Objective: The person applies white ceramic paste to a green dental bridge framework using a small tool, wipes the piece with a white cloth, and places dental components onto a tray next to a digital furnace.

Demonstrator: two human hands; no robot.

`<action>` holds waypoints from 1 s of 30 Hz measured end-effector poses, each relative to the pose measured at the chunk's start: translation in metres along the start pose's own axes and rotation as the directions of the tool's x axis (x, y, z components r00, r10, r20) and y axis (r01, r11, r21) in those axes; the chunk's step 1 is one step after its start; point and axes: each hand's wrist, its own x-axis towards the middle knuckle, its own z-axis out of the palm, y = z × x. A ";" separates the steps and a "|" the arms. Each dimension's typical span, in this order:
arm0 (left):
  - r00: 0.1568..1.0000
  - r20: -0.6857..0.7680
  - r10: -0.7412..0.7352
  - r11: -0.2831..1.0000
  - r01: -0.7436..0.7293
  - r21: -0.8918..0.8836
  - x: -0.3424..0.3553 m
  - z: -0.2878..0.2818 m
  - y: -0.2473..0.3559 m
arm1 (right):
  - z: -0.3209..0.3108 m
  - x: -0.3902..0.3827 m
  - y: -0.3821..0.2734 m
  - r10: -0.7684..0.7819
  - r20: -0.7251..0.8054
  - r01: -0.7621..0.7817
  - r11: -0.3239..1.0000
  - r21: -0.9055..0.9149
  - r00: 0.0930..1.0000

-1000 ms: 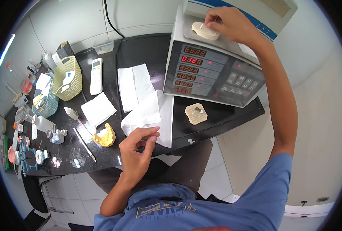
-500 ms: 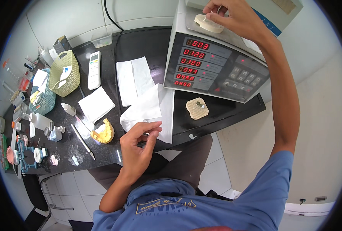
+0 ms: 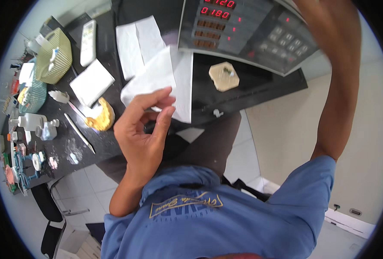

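Note:
My left hand (image 3: 144,123) is raised in front of the table edge, beside white paper towels (image 3: 152,69). Its fingers curl loosely, thumb and fingertips stand apart, and nothing shows between them. At the top right my right hand (image 3: 325,17) is blurred and partly cut off by the frame edge, above the grey furnace (image 3: 260,36) with red digital displays; its fingers are out of sight. On the black tabletop below the furnace lies a beige honeycomb firing tray (image 3: 218,82) with small dark green and whitish pieces (image 3: 229,72) on it.
At left are a yellow dental model (image 3: 103,116), a folded white cloth (image 3: 92,82), a pen-shaped tool (image 3: 80,134), a remote control (image 3: 88,43), a green basket (image 3: 55,60), a bottle (image 3: 29,122) and a blue articulator (image 3: 25,166). A chair (image 3: 49,216) stands lower left.
The view has tilted down, so the table things sit higher. My right hand, earlier at a round beige tray atop the furnace, has moved up and right. My left thumb and fingers have spread a little.

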 end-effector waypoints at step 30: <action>0.990 0.129 -0.055 0.972 0.023 0.234 0.054 0.089 -0.055 | 0.138 -0.194 0.011 0.709 -0.286 -0.448 0.654 0.610 0.645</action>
